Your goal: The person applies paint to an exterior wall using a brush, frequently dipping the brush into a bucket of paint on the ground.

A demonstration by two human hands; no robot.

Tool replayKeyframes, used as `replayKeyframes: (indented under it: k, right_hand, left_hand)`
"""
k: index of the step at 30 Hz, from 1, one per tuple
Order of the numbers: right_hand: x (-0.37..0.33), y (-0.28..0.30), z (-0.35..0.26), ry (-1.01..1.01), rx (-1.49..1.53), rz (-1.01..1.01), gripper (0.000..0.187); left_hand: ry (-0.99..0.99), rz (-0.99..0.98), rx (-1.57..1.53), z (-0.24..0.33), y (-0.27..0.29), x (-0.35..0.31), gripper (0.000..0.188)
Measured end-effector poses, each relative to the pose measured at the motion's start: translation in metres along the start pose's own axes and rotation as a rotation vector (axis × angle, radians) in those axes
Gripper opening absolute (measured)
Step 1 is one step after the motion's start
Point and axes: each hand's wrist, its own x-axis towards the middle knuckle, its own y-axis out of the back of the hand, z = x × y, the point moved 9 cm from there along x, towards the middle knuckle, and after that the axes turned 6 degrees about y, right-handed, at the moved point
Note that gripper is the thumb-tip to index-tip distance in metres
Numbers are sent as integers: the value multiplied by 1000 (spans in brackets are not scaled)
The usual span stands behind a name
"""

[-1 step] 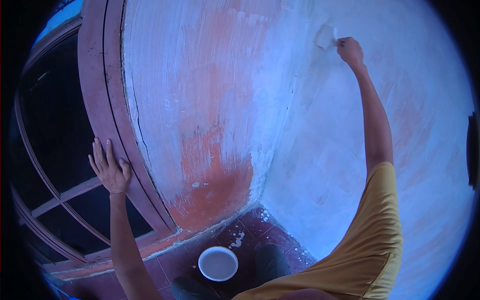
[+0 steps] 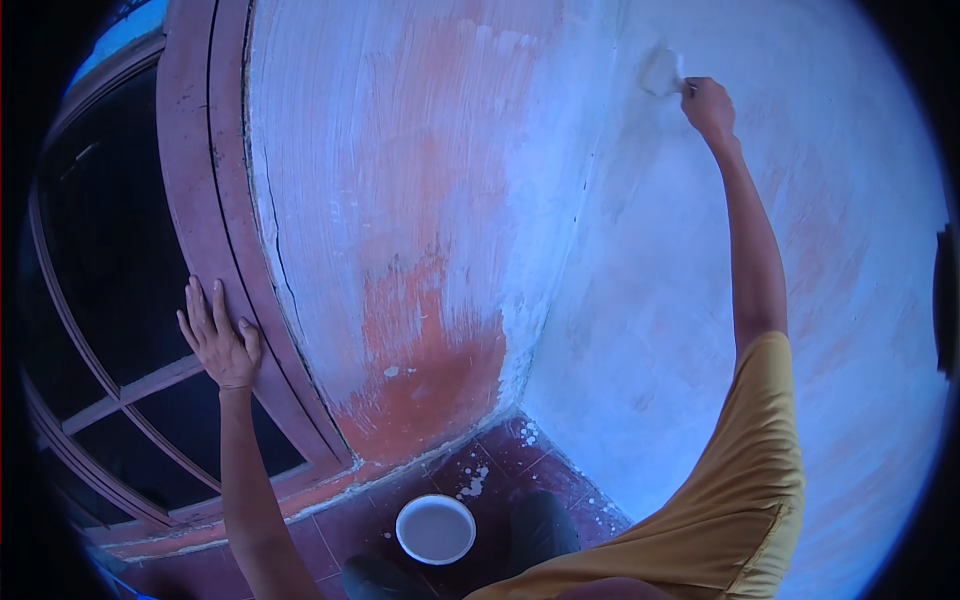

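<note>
My right hand (image 2: 710, 108) is raised high on the right wall (image 2: 670, 270), closed round the handle of a wide, flat paintbrush (image 2: 661, 73). The brush head lies against the pale, whitish surface near the corner and looks smeared by motion. With fingers spread, my left hand (image 2: 222, 338) rests flat on the reddish-brown window frame (image 2: 262, 350) and holds nothing. Between the frame and the corner, the other wall (image 2: 430, 330) carries streaky white paint over orange-red, with a bare orange patch low down.
A round white bucket (image 2: 436, 528) of greyish-white liquid stands on the dark red tiled floor (image 2: 345, 525), close by my legs (image 2: 543, 530). White splashes (image 2: 473, 481) spot the tiles near the corner. Dark glass panes (image 2: 110, 240) fill the window at left.
My right hand and the paintbrush have shifted slightly to the right along the wall. My left hand keeps its place on the frame.
</note>
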Motion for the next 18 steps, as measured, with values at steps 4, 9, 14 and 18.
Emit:
replayKeyframes:
  k: [4,9,14,18]
  right_hand:
    - [1,74,-38,113,-14,234,28]
    - [59,93,-72,323,-288,407,28]
    - [80,5,-84,701,-596,307,24]
    - [29,-97,-86,370,-649,-107,15]
  left_hand:
    - [4,2,-4,-1,0,-1,60]
    - [5,13,7,-2,0,-1,59]
    - [8,21,7,-3,1,-1,56]
    - [11,27,-21,-2,-4,-1,56]
